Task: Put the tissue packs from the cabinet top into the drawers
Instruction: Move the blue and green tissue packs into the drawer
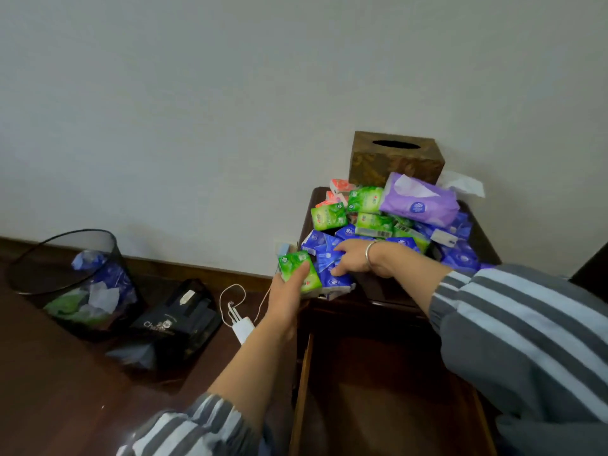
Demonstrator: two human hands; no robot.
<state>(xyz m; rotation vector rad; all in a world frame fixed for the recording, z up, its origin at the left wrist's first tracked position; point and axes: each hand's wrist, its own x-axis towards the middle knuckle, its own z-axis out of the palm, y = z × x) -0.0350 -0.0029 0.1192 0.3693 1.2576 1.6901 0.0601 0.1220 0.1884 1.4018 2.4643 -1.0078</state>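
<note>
Left grip (286,291) is curled round one green tissue pack (300,272), thumb across its face, and holds it just off the near corner of the cabinet (388,296). Right grip (357,258), just beside it, lies with fingers spread on the blue packs (329,258) at the front of the heap and pinches nothing that shows.

The step in hand looks like carrying the green pack to the open drawer (378,390), directly below both grips. A straight lowering would serve best, with the pack laid flat toward a back corner so rows can build. Several blue packs overhang the cabinet edge under the right grip, so that grip might well steady them first, since a careless tug could spill them to the floor.

The drawer's inside is dark and its front is cut off by the frame, so whether it holds any packs cannot be told. The right grip's underside is hidden, and the big purple pack (421,199) beyond it covers part of the heap.
</note>
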